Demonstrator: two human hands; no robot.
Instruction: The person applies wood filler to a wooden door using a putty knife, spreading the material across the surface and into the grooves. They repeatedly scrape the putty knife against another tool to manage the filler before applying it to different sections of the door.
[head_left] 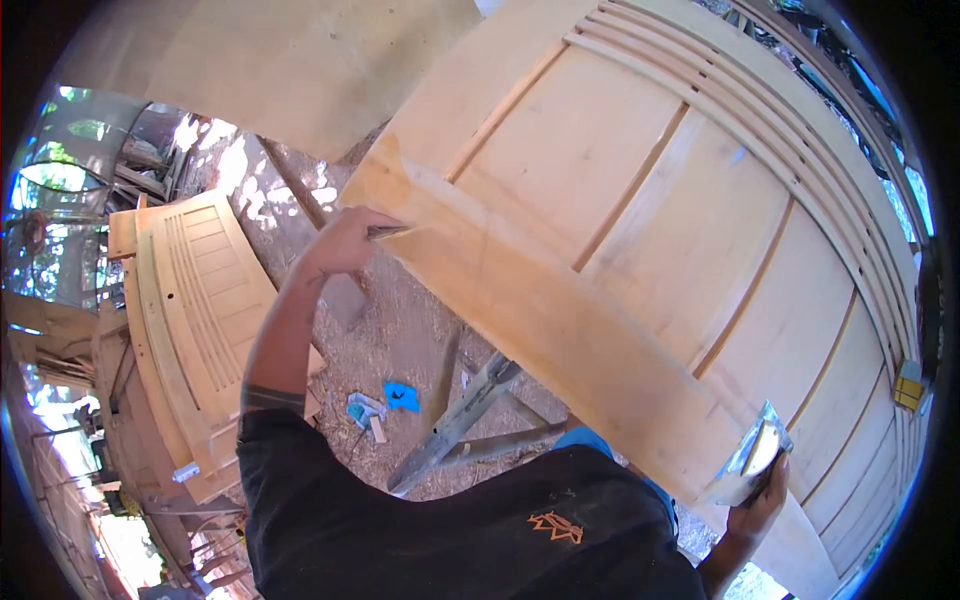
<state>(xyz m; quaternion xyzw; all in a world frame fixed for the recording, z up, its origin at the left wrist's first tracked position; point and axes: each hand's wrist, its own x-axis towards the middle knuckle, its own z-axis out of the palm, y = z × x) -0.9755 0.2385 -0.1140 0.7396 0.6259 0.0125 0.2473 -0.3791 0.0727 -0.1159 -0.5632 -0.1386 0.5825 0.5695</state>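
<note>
A large pale wooden panel [620,170] with recessed sections and long slats lies in front of me. My left hand [355,238] is at its near left corner, fingers closed round a small dark, flat item [385,231] that I cannot make out. At the lower right, my right hand [765,492] grips a container [763,450] with shiny bluish wrapping and pale contents, held over the panel's near edge. The fingers of that hand are partly hidden behind it.
A second slatted panel [215,290] stands at the left. Wooden trestle legs [455,425] are under the near edge. Blue scraps [402,396] lie on the dusty ground. A yellow block [908,386] sits at the far right edge.
</note>
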